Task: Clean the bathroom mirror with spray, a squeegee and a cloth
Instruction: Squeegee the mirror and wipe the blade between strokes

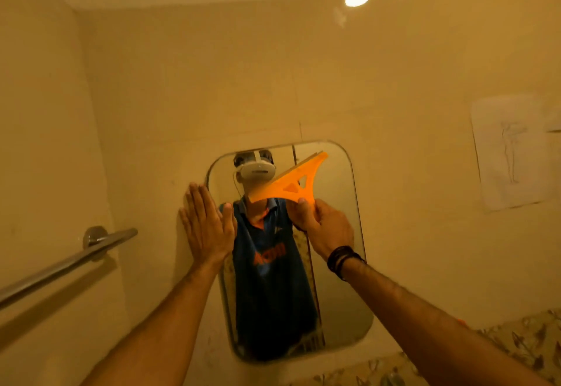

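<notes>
A rounded rectangular mirror point(337, 264) hangs on the cream wall in the head view. My right hand point(321, 227) grips the handle of an orange plastic squeegee point(291, 183), whose blade lies tilted against the upper part of the glass. My left hand point(206, 227) rests flat, fingers together and pointing up, on the wall and the mirror's left edge. The glass reflects a person in a blue shirt wearing a head-mounted camera. No spray bottle or cloth is in view.
A chrome towel bar point(69, 261) juts from the left wall at lower left. A sheet of paper with a drawing point(513, 152) is stuck on the wall at right. Patterned tiles point(516, 343) run along the lower right. A lamp point(356, 0) glows above.
</notes>
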The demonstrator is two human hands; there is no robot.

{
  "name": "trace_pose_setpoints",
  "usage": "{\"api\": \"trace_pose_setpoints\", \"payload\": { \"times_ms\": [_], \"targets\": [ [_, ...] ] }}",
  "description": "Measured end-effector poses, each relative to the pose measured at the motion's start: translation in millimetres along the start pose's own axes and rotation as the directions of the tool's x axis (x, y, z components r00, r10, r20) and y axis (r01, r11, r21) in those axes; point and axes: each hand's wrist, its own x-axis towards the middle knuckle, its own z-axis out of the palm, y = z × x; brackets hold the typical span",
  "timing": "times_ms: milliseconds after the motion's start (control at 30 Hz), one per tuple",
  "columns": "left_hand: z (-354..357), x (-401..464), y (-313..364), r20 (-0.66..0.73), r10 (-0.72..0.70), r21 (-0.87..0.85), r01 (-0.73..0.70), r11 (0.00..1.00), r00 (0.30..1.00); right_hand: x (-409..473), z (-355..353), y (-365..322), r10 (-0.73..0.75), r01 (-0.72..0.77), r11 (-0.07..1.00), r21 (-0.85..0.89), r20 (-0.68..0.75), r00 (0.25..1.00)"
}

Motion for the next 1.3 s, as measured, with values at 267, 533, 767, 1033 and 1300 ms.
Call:
{"api": "trace_pose_setpoints", "payload": {
  "times_ms": [267, 533, 767, 1033, 1300],
  "targets": [
    [5, -3, -4, -0.035, 0.018, 0.004, -0.018, 1.0, 0.999, 48, 0, -38, -0.146, 0.15, 0.986, -0.072, 0.061, 0.987],
    [10, -2, -11, -0.053, 0.035, 0.007, -0.034, 0.999, 0.998, 60, -3, -18, -0.048, 0.072, 0.985, -0.159, 0.151, 0.987],
    [6, -4, -9, -0.021, 0.023, -0.01, -0.023, 1.0, 1.0, 1, 6, 48, 0.011, -0.011, 1.0, -0.004, 0.083, 0.997],
    [-4, -5, -2, 0.035, 0.003, -0.016, -0.003, 1.0, 0.999, -48, -14, 86, 0.062, -0.057, 0.992, -0.116, 0.033, 0.998],
    [1, -6, 12, 0.018, -0.075, 0.021, 0.075, 0.997, 0.997, 16, -12, -8, -0.116, 0.116, 0.993, 0.008, 0.042, 0.992]
  ]
}}
